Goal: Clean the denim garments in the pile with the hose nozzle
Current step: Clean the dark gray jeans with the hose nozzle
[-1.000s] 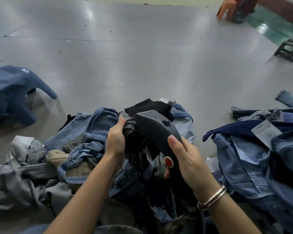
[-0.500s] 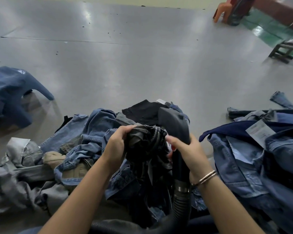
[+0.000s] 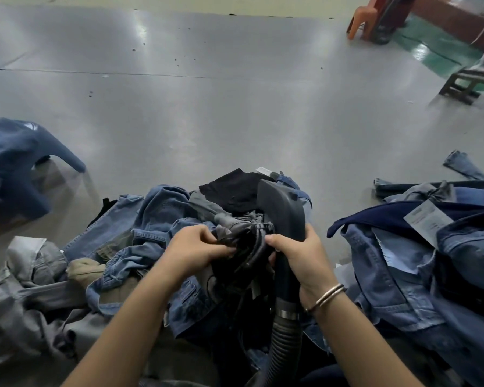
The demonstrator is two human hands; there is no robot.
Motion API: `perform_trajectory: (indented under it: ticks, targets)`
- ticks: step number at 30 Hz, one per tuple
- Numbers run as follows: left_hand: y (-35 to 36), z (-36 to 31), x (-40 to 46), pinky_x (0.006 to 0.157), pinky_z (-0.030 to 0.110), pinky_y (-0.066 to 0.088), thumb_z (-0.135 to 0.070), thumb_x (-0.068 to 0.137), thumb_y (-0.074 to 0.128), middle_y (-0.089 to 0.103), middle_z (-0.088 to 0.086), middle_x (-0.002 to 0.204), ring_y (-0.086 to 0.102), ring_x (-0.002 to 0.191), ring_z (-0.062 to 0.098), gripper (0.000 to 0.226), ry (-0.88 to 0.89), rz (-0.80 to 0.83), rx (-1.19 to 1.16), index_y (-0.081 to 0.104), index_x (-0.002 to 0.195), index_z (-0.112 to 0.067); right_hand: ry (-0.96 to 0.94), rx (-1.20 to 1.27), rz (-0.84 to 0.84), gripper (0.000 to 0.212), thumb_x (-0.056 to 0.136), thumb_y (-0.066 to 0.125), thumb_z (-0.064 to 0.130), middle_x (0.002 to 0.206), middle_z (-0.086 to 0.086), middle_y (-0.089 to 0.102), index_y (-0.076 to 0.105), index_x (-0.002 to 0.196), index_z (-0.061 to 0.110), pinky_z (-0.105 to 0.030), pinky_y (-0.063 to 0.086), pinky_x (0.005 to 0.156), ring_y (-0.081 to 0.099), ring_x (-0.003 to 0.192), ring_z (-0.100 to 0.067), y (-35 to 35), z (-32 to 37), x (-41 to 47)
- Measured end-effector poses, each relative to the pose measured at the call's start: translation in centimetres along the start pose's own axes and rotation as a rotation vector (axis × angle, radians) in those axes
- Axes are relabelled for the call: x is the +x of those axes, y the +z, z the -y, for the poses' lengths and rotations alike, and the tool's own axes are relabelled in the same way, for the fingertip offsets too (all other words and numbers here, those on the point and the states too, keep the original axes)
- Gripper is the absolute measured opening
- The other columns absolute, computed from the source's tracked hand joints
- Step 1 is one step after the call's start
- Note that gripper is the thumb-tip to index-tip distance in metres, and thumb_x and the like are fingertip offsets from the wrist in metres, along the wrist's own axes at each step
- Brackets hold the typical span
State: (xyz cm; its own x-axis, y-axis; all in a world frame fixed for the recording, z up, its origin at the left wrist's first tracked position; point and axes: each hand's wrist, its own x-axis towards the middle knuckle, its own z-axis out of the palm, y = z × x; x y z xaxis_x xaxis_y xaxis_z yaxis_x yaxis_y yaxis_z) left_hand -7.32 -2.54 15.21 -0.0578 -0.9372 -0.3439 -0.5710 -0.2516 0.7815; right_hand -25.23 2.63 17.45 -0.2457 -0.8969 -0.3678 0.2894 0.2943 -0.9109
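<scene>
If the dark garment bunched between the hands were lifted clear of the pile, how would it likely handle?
Probably floppy: the dark garment is crumpled into folds where the left hand grips it. It may drag neighbours, since it lies tangled in the denim pile. Likely not slippery, judging by its matte cloth.

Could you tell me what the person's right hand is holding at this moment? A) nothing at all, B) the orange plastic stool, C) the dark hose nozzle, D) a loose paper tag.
C: the right hand has its fingers curled round the neck of the dark hose nozzle, just above the ribbed hose, while the left hand grips a bunched dark garment against it.
</scene>
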Motion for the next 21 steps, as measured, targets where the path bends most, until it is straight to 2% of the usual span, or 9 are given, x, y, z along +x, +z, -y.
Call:
perform_trajectory:
  ticks: [2,4,6,8,11,14,16,19,21]
  targets:
    - [1.1,0.5,0.1,0.049,0.031,0.026,-0.006,0.071,0.060,0.045,0.000,0.056,0.041,0.056,0.022,0.031,0.044,-0.372,0.246,0.034,0.060,-0.019,-0.029,-0.053,0.040,0.036,0.078,0.067,-0.007,0.071,-0.006,0.060,0.055,0.108,0.009,-0.024,0.047,0.045,0.052,0.045,-0.010,0.7,-0.5,-0.7]
    - [1.5,0.5,0.0,0.048,0.032,0.021,0.002,0.068,0.048,0.040,0.002,0.056,0.036,0.056,0.027,0.029,0.098,-0.500,0.286,0.029,0.062,-0.019,-0.056,-0.094,0.087,0.041,0.076,0.070,-0.007,0.075,-0.004,0.062,0.054,0.109,0.010,-0.022,0.047,0.046,0.053,0.049,-0.006,1.7,-1.6,-1.5]
    - [1.8,0.3,0.2,0.052,0.033,0.025,0.000,0.070,0.050,0.044,0.000,0.059,0.042,0.062,0.028,0.028,0.196,-0.370,0.240,0.032,0.063,-0.020,-0.069,-0.098,0.122,0.043,0.075,0.071,-0.008,0.078,-0.003,0.063,0.054,0.110,0.010,-0.021,0.046,0.048,0.055,0.053,-0.006,2.4,-2.3,-1.9]
    - [1.8,-0.1,-0.3,0.058,0.029,0.033,-0.014,0.071,0.057,0.052,-0.003,0.066,0.051,0.068,0.021,0.019,0.321,0.037,0.225,0.040,0.068,-0.020,-0.073,-0.057,0.098,0.042,0.075,0.072,-0.008,0.081,-0.006,0.065,0.054,0.109,0.008,-0.022,0.046,0.048,0.057,0.057,-0.007,2.2,-2.0,-1.5]
    - [0.5,-0.4,-0.7,0.052,0.021,0.039,-0.029,0.071,0.059,0.059,0.000,0.064,0.053,0.057,0.012,0.020,0.099,0.572,-0.199,0.048,0.081,-0.016,-0.089,-0.001,0.048,0.039,0.075,0.074,-0.004,0.076,-0.004,0.064,0.056,0.108,0.007,-0.022,0.048,0.048,0.058,0.053,-0.009,0.3,-0.4,-0.3]
    - [-0.5,0.5,0.6,0.050,0.020,0.039,-0.036,0.086,0.055,0.064,0.002,0.065,0.056,0.052,0.010,0.022,-0.113,0.324,-0.494,0.055,0.081,-0.015,-0.106,0.003,0.114,0.037,0.072,0.078,0.003,0.071,-0.003,0.064,0.060,0.105,0.008,-0.022,0.049,0.048,0.058,0.053,-0.012,-1.9,0.6,-0.3]
    - [-0.5,1.3,1.8,0.061,0.024,0.042,-0.039,0.095,0.049,0.064,0.001,0.087,0.060,0.073,0.010,0.022,-0.107,0.052,-0.431,0.056,0.090,-0.018,-0.129,-0.012,0.173,0.044,0.064,0.086,0.011,0.069,-0.001,0.065,0.062,0.101,0.011,-0.023,0.049,0.049,0.059,0.054,-0.013,-2.8,0.8,-0.7]
    - [1.2,1.8,1.8,0.088,0.034,0.044,-0.057,0.092,0.043,0.059,-0.008,0.114,0.055,0.109,0.014,0.040,-0.058,0.272,-0.168,0.056,0.109,-0.023,-0.180,-0.013,0.247,0.038,0.056,0.085,0.023,0.066,0.001,0.064,0.067,0.090,0.027,-0.024,0.049,0.048,0.059,0.053,-0.013,-3.6,0.8,-1.2]
    - [1.9,1.4,0.9,0.091,0.029,0.044,-0.075,0.080,0.043,0.068,-0.011,0.110,0.062,0.105,0.007,0.061,-0.031,0.431,-0.060,0.065,0.105,-0.024,-0.206,0.009,0.237,0.035,0.056,0.084,0.025,0.066,0.002,0.064,0.069,0.086,0.032,-0.024,0.049,0.048,0.059,0.053,-0.012,-3.8,0.9,-1.3]
